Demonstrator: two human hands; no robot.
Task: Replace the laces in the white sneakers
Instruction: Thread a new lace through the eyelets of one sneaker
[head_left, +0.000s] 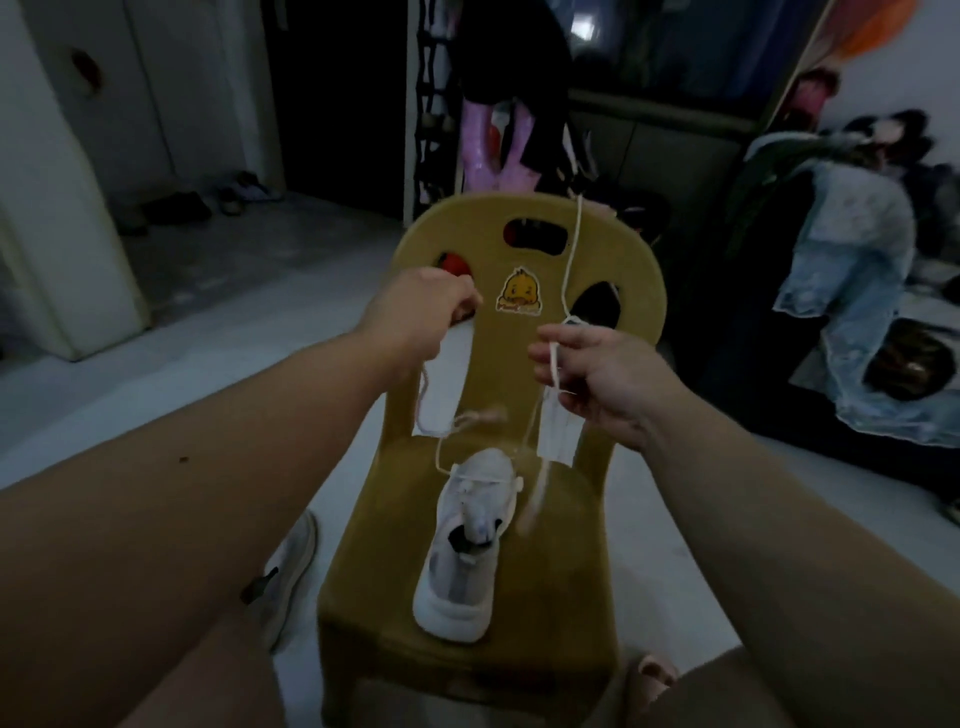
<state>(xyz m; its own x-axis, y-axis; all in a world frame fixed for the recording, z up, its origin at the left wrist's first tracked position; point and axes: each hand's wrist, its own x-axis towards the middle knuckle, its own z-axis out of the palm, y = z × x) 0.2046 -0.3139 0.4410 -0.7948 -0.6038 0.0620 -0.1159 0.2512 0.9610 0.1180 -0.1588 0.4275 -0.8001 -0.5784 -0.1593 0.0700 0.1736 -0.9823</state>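
A white sneaker (465, 540) lies on the seat of a small yellow-brown plastic chair (561, 587), toe toward the chair back. A pale lace (571, 260) runs through its front eyelets and rises in two strands. My left hand (421, 317) grips the left strand, fingers curled, raised in front of the chair back. My right hand (592, 369) pinches the right strand, whose loose end flies up above the chair back. A second white sneaker (288, 566) lies on the floor left of the chair, partly hidden by my left arm.
The chair back carries a duck sticker (519, 292). Clothes, among them a denim jacket (852, 291), are piled at the right. Several shoes (208, 202) sit by the far wall near a white door. My knees fill the bottom corners. The floor (218, 353) is pale tile.
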